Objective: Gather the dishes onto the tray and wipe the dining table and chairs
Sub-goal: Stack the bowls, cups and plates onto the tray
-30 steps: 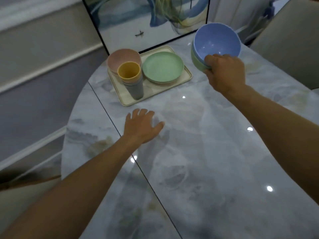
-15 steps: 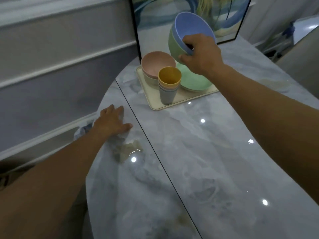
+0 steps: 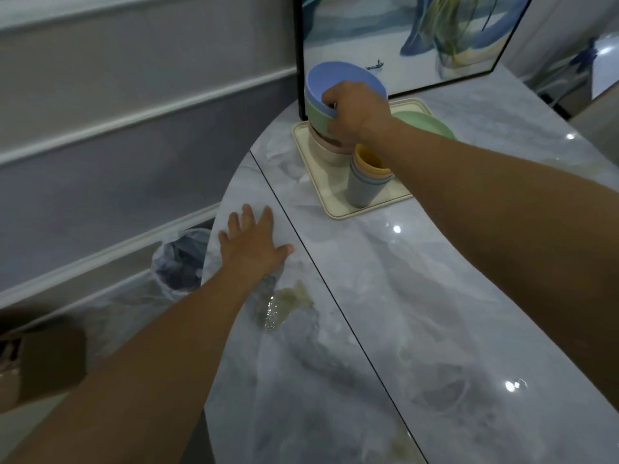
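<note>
While gripped, bowls [image 3: 321, 105] under right hand [image 3: 355, 115].

blue bowl [image 3: 335, 78] | green plate [image 3: 428, 123] | cream tray [image 3: 308, 159] | grey-marbled table [image 3: 385, 313]

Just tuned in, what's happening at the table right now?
A person is clearing dishes onto the cream tray. The right hand grips the nested blue bowl and green bowl by the rim, right over the pink bowl on the tray. The stacked cups and green plate sit on the tray too. The left hand rests flat and empty on the marble table, which shows a brownish smear nearby.
</note>
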The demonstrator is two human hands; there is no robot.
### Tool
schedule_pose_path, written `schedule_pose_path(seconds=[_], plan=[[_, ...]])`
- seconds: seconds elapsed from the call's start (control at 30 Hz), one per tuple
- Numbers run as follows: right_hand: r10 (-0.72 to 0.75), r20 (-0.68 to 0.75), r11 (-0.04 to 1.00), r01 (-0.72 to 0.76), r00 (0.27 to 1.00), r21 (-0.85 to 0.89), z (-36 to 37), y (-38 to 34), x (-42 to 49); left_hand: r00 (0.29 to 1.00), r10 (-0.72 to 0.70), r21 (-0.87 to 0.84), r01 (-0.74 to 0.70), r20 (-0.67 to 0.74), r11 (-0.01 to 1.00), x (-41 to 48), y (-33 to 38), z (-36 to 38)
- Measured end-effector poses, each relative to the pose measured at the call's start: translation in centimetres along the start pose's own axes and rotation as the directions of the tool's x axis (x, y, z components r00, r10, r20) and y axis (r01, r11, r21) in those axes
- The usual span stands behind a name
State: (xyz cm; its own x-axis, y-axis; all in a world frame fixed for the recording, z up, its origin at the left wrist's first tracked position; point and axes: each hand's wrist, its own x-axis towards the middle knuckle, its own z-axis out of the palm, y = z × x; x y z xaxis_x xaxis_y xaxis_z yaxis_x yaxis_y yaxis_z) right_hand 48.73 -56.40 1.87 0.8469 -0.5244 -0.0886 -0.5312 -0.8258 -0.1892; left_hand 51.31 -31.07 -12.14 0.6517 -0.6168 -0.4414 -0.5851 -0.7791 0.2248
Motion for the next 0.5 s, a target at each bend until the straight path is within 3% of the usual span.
schedule_pose_path(seconds=[0.3,0.5], plan=[[0.097,0.074,0.991,-0.089,0.993,-0.098,2.2,0.1,0.8,0.999,0.003,0.002,-0.003,0.033,1.000,0.3,0.0,-0.1],[0.070,-0.006,0.992,-0.069,0.998,0.107,0.0,1.7,-2.1,1.000,0.004,-0.004,-0.004,0.028,1.000,0.2,-0.1,-0.1]])
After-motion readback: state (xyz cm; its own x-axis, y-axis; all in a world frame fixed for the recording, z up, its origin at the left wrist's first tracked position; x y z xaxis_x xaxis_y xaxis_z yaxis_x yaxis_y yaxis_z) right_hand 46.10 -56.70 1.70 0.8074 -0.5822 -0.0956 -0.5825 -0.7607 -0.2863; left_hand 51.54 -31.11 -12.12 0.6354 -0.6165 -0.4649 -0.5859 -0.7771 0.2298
